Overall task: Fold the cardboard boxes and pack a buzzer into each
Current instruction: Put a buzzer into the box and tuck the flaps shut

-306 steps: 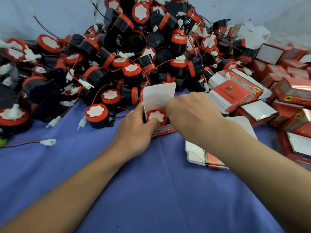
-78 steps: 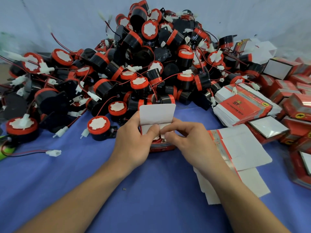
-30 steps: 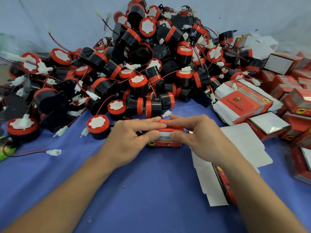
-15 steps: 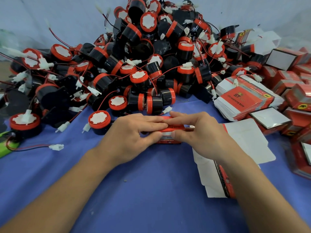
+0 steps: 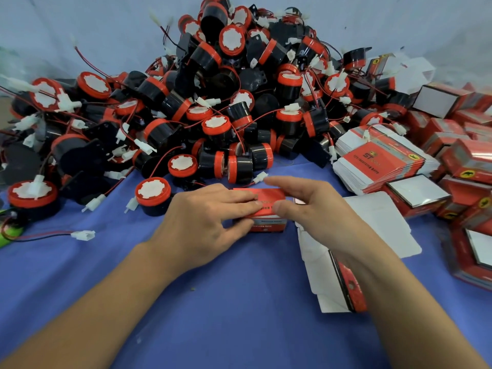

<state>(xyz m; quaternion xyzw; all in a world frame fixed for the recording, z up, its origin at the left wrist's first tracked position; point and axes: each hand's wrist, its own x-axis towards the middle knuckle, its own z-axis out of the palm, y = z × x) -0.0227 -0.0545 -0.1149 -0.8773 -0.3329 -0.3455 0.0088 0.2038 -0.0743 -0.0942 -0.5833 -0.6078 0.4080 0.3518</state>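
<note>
Glossy red rectangular box [image 5: 267, 194] pinched by left hand [image 5: 205, 219], touched by right hand [image 5: 319, 211].

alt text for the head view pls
A person's left hand holds a red box on a blue cloth, pressing its lid; the right hand is at its right end. Behind, a heap of red-and-black buzzers; flat boxes and folded boxes at right.

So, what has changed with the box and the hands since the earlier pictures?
The white flap that stood up was folded down, so the red box is closed, buzzer hidden inside. The left hand grips it; the right hand has loosened, fingers straight. The buzzer pile and stack of flat boxes stayed.
</note>
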